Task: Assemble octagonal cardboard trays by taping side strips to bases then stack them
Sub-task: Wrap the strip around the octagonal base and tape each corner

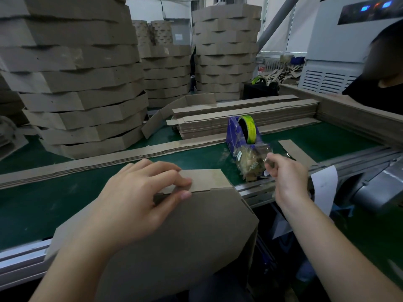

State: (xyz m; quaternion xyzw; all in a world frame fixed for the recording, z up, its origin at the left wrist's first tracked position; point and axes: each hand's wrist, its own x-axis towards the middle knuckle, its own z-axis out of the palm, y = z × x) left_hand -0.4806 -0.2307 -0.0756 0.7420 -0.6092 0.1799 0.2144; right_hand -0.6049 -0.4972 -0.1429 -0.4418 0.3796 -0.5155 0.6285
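- Left hand (139, 199) grips the tray (185, 247) at the desk's (65, 205) near edge, with fingers and thumb clamping its far strip (207, 178).
- Right hand (285, 177) pinches tape (249, 127) at the dispenser (234, 134), near the right edge.
- Flat strips (239, 118) lie behind.
- Stacks (82, 83) stand far left.

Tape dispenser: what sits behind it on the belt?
Behind the tape dispenser lies a pile of flat cardboard strips; the dispenser covers part of the pile's front edge.
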